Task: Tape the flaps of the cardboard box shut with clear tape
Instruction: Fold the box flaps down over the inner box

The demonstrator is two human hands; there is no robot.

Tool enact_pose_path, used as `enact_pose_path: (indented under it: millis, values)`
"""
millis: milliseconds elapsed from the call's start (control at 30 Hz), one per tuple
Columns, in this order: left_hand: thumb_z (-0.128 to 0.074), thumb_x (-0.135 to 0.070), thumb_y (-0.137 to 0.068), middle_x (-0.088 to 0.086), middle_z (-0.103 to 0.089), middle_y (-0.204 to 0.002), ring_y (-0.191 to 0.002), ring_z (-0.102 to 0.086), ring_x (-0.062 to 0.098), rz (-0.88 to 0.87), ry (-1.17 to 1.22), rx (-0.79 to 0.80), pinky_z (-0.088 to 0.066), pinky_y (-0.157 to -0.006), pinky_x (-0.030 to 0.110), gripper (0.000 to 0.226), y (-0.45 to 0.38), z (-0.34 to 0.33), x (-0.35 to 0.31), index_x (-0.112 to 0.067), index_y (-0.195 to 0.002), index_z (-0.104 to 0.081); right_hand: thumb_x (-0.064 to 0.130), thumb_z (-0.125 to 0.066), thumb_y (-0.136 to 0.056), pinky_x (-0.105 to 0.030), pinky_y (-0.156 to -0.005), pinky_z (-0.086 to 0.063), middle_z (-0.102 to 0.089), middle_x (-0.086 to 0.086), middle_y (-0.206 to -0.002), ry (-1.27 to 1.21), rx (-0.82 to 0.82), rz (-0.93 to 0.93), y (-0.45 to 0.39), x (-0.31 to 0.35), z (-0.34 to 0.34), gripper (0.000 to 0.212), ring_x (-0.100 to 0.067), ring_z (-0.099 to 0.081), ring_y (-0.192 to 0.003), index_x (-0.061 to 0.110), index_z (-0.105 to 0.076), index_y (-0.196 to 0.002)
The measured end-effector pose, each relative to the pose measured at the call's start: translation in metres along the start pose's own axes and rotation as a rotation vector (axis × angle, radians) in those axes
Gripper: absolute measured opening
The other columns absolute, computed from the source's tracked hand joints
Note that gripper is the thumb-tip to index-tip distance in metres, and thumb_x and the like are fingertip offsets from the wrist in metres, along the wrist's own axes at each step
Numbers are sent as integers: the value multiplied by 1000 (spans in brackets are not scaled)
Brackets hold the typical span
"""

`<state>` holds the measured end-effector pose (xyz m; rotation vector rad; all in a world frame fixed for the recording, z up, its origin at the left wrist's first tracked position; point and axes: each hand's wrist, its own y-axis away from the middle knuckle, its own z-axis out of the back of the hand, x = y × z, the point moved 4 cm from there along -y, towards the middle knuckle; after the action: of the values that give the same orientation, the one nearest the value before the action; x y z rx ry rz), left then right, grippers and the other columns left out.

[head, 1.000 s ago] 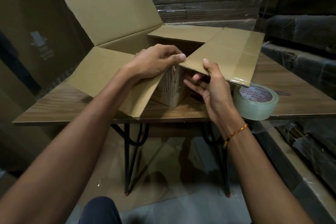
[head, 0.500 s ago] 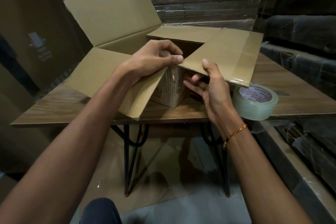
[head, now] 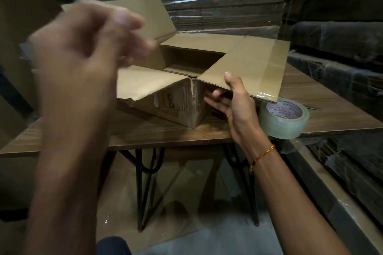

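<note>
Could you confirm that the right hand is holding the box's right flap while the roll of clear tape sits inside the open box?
Not quite. The right hand does hold the right flap, but the roll of clear tape sits on the table, outside the box, by the right wrist. The head view shows it.

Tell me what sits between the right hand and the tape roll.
Nothing visible. The right hand grips the right flap; the tape roll lies on the table just beyond its wrist, beside the cardboard box, the path open.
</note>
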<state>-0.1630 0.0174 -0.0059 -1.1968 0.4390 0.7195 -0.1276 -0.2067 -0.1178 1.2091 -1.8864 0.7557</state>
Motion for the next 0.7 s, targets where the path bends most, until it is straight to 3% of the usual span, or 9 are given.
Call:
enact_pose_path:
  millis: [67, 133, 167, 233, 300, 367, 467, 533, 700]
  values:
    - [-42, -45, -99, 8, -70, -84, -83, -69, 26, 73, -32, -197, -55, -79, 32, 27, 40, 2, 17, -36, -85, -64, 32, -58, -98, -37, -81, -62, -58, -5, -70, 0, -11, 2, 0, 0, 0, 26, -30, -63, -100, 12, -65, -113]
    - [-45, -39, -101, 6, -63, -71, -67, -62, 14, 68, -176, -338, -49, -66, 22, 30, 67, -10, 28, -25, -80, -61, 32, -58, -98, -37, -80, -62, -58, -5, -71, -4, -19, 0, -1, 1, -1, 29, -30, -63, -100, 11, -64, -117]
    - [-46, -39, -101, 6, -63, -74, -67, -59, 11, 72, -235, -370, -50, -65, 25, 30, 74, -17, 32, -20, -82, -59, 33, -58, -97, -38, -81, -62, -59, -5, -73, -4, -20, -3, -1, 1, -1, 31, -30, -64, -100, 11, -63, -119]
    - [-48, -48, -98, 6, -64, -100, -90, -60, 17, 71, -254, -381, -54, -78, 41, 29, 68, -24, 37, -21, -102, -56, 33, -58, -98, -38, -82, -62, -65, -5, -82, 1, -22, -7, 0, 2, -2, 35, -26, -67, -100, 10, -61, -124]
    - [-53, -50, -94, 5, -49, -139, -127, -47, 20, 0, -232, -304, -44, -105, 43, 46, 46, -26, 42, -26, -133, -46, 33, -58, -98, -37, -84, -62, -70, -5, -102, 19, -30, -10, 2, 4, -4, 37, -23, -72, -101, 11, -59, -128]
    - [-56, -52, -93, 3, -20, -163, -148, -22, 21, -94, -324, -146, -26, -118, 47, 71, 22, -35, 46, -27, -153, -26, 34, -57, -97, -38, -87, -61, -69, -3, -112, 38, -39, -13, 4, 5, -6, 39, -24, -74, -99, 11, -58, -129]
    - [-50, -73, -84, 1, 12, -168, -154, 8, 24, -93, -612, 130, -9, -120, 65, 97, -5, -57, 77, -32, -158, -3, 34, -56, -98, -40, -92, -60, -69, 3, -109, 61, -51, -11, 6, 7, -9, 26, -24, -74, -99, 16, -63, -115]
    - [-51, -79, -75, 2, 24, -165, -151, 21, 26, -33, -643, 267, -4, -118, 68, 111, -11, -69, 104, -33, -157, 7, 35, -55, -98, -40, -94, -59, -69, 1, -111, 69, -49, -12, 8, 9, -11, 17, -23, -75, -98, 21, -64, -104]
    - [-61, -73, -72, 1, 19, -166, -149, 28, 29, -6, -565, 259, -2, -117, 62, 114, -8, -89, 120, -32, -158, 1, 34, -52, -100, -33, -87, -61, -69, -11, -118, 121, -77, -4, 9, 17, -17, 20, -24, -73, -98, 17, -63, -99]
